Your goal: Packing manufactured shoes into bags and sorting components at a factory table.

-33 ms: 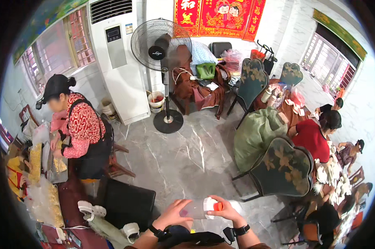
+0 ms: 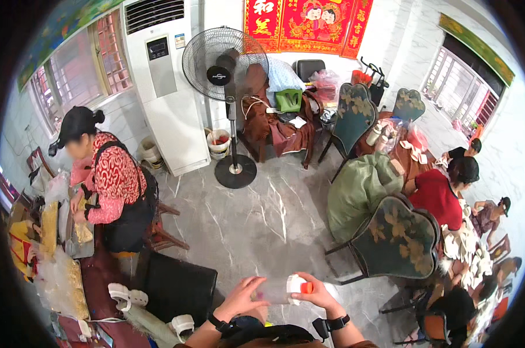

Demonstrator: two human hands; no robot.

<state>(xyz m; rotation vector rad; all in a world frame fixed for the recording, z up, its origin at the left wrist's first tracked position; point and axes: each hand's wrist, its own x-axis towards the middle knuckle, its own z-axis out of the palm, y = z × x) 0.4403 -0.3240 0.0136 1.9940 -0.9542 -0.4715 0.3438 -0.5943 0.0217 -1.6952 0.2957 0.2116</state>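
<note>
**Clear container with a white end held sideways between two hands**

A clear container is in front of the person's body, above the floor, at the lower middle of the view. Its long axis runs roughly left to right; the white end piece, with an orange part, points right. The clear body is faint, and its left end is hard to make out.

The right hand grips the white end, thumb and fingers closed around it. The left hand is at the other end, fingers curved and set wide from the thumb; whether they press on the clear wall I cannot tell. Both wrists wear black bands.

Ahead of the hands, grey marble floor lies open as far as the pedestal fan. To the left, the right edge of a black flat-topped seat comes near the left forearm, with a white clog just beside that arm. To the right, a dark chair with gold flowers and a bulging green sack bound the open floor. Farther left, a co-worker in a red patterned top bends over a cluttered table.
</note>
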